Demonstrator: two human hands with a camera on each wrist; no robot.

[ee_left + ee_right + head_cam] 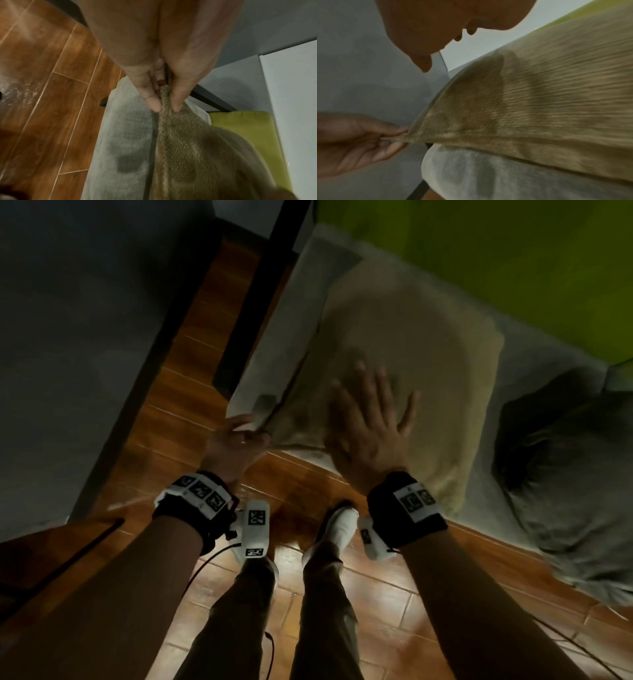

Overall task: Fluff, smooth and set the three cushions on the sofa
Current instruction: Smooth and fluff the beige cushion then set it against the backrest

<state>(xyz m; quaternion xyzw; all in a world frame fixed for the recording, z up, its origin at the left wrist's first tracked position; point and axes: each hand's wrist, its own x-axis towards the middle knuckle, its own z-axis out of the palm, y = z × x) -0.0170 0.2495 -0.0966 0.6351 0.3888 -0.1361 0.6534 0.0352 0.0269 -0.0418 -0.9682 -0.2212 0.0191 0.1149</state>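
A beige ribbed cushion lies flat on the grey sofa seat. My left hand pinches its near left corner between thumb and fingertips; the same pinch appears in the right wrist view. My right hand is spread flat, fingers straight, over the cushion's near part; whether it touches the fabric is unclear. The cushion is blurred in the right wrist view. A dark grey cushion lies on the seat to the right. A third cushion is not visible.
The sofa's green backrest runs along the top right. A wooden plank floor lies between the sofa and a grey wall. My legs and a white shoe stand close to the sofa's front edge.
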